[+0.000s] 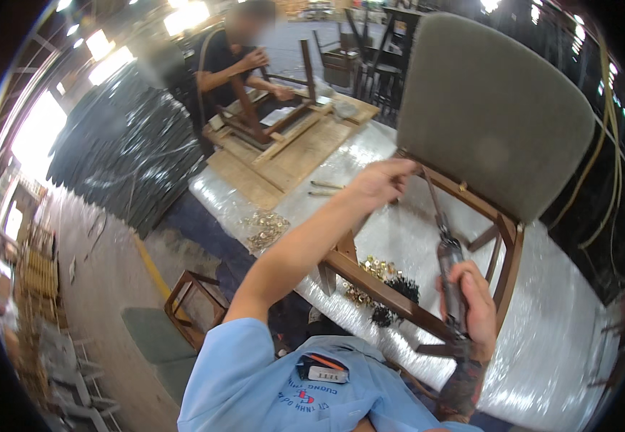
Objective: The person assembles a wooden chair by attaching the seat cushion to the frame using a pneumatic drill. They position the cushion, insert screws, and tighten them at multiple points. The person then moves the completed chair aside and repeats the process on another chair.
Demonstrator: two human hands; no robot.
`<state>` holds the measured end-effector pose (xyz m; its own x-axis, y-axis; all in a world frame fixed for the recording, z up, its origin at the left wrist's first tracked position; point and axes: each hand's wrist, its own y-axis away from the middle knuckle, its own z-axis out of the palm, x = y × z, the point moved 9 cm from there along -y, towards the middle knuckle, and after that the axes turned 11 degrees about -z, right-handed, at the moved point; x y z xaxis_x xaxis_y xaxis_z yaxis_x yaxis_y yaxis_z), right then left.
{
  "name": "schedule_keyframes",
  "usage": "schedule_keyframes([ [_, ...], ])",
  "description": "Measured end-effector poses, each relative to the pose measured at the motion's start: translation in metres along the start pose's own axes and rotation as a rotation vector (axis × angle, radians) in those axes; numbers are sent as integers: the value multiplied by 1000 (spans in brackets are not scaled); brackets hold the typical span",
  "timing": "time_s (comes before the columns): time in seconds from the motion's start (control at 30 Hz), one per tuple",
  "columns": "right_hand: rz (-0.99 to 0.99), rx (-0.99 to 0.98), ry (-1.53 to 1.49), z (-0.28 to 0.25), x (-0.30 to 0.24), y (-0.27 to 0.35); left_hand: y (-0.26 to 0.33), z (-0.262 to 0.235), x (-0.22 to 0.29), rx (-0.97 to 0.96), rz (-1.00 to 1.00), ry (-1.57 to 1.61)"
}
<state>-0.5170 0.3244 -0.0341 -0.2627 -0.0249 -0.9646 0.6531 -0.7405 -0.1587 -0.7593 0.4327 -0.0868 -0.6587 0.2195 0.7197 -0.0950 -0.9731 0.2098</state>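
Observation:
A brown wooden chair frame (391,297) with a grey upholstered back (496,108) rests on the plastic-wrapped table. My right hand (476,306) grips the dark body of a power screwdriver (452,270), whose long bit points away from me toward the far left corner of the frame. At that corner is my left hand (388,183), fingers pinched together close to the bit's tip. Whatever they hold is too small to make out. Inside the frame lie a pile of brass-coloured fasteners (378,269) and a heap of small black pieces (403,289).
More metal fasteners (268,229) lie on the table's left side. Across from me, a person (229,65) handles another chair frame (255,119) on wooden boards (287,155). A chair (196,302) stands on the floor to the left. Hoses (606,158) hang at the right.

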Motion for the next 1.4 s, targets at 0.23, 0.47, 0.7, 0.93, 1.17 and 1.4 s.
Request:
schedule_keyframes([
  [0.23, -6, -25, 136, -37, -42, 9, -17, 84, -24, -123, -74, 88],
  [0.47, -71, 55, 153, -60, -34, 21, -40, 107, -40, -179, -148, 98],
  [0.7, -88, 82, 103, -71, -24, 26, -51, 112, -49, -142, -202, -99],
  [0.93, -51, 226, -70, -101, -4, 41, -77, 131, -71, -105, -192, -182],
  [1.17, -114, 585, -18, -150, -1, 72, -132, 129, -231, 59, -532, -269],
  [1.4, -54, 675, 3, -167, 1, 83, -161, 138, -262, 257, -453, -302],
])
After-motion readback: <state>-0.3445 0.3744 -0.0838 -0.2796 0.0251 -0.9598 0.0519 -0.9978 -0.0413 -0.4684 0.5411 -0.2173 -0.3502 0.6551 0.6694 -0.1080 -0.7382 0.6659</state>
